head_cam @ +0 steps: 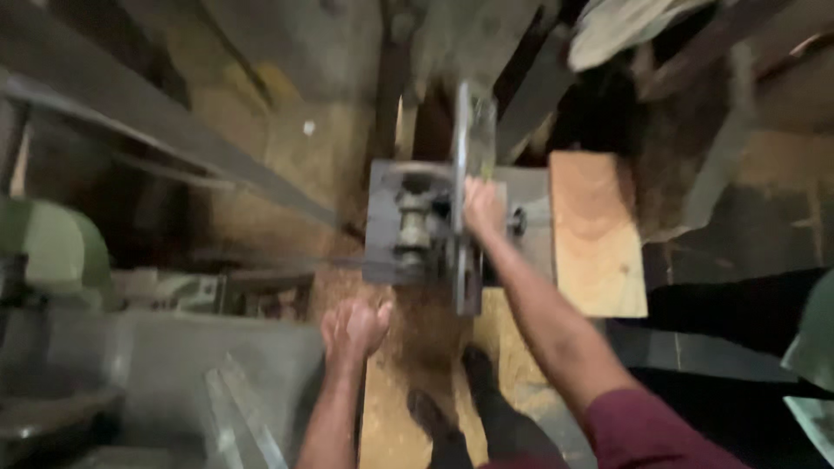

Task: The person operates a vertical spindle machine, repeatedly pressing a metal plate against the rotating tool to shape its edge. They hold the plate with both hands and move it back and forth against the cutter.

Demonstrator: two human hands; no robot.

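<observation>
**Right hand on the upright plate, left hand short of it**

Nearest to us, our left hand [354, 328] hung loosely curled, holding nothing, below-left of the metal plate [463, 200]. Farther, our right hand [480, 208] gripped that plate's edge; its long axis ran away from us, beside the pulley [414, 224].

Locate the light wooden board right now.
Head view, right of centre: the light wooden board lies flat beside the grey metal machine, just right of the right hand gripping the machine's upright metal plate.

No pkgs, labels, signs or screens visible.
</observation>
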